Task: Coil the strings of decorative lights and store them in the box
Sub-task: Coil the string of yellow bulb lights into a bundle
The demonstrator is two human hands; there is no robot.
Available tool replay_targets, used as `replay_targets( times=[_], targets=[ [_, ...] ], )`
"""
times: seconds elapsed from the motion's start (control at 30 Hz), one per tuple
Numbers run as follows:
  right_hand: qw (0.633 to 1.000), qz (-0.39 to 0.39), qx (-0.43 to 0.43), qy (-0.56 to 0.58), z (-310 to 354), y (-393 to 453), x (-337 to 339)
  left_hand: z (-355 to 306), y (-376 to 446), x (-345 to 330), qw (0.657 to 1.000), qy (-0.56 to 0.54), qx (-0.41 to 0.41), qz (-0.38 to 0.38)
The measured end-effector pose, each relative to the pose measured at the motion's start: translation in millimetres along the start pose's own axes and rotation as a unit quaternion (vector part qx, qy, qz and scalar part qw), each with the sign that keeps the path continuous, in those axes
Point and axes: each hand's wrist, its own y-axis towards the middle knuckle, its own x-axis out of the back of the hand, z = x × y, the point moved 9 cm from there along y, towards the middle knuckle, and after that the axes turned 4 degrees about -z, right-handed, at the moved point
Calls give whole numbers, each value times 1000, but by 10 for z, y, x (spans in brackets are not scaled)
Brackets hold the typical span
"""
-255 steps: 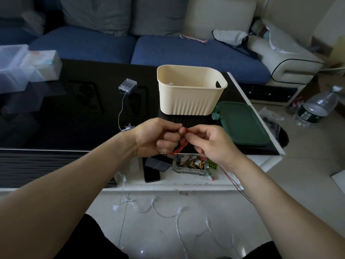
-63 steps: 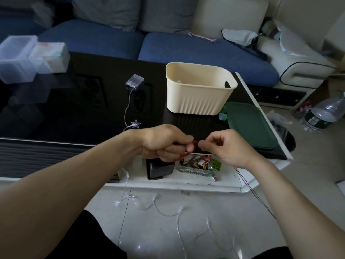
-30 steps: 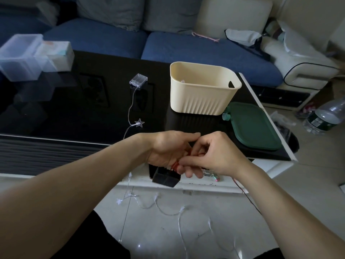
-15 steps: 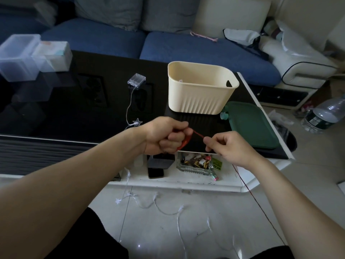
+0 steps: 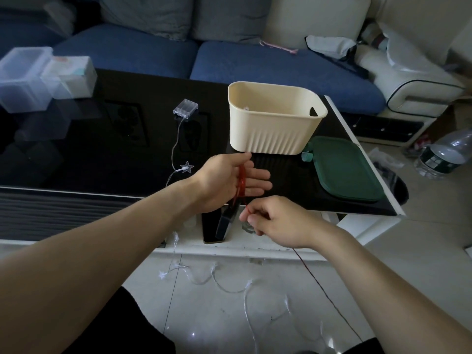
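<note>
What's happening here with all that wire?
A person is winding a red light string around the straight fingers of the left hand, while the right hand pinches and feeds it. A clear star light string trails off the black table. The cream box stands waiting, its green lid beside it.

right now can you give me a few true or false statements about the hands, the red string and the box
1. The red string is looped around the left hand. True.
2. The right hand is empty. False: its fingers pinch the red string.
3. The green lid covers the cream box. False: the lid lies on the table beside the open box.
4. A clear battery case sits on the black table. True.
5. A white light string lies on the floor. True.
</note>
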Motion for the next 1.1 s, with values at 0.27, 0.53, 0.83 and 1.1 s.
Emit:
replay_targets(
  times=[0.27, 0.53, 0.83, 1.1],
  targets=[
    [996, -80, 44, 0, 161, -84, 228, 386, -68, -168, 972, 194, 80, 102],
    [983, -143, 39, 107, 31, -108, 506, 561, -122, -291, 922, 305, 126, 205],
    [986, -122, 2, 109, -365, -72, 627, 333, -155, -250, 938, 233, 98, 237],
    [986, -55, -58, 147, -518, -15, 397, -62, -21, -94, 995, -19, 3, 100]
  ],
)
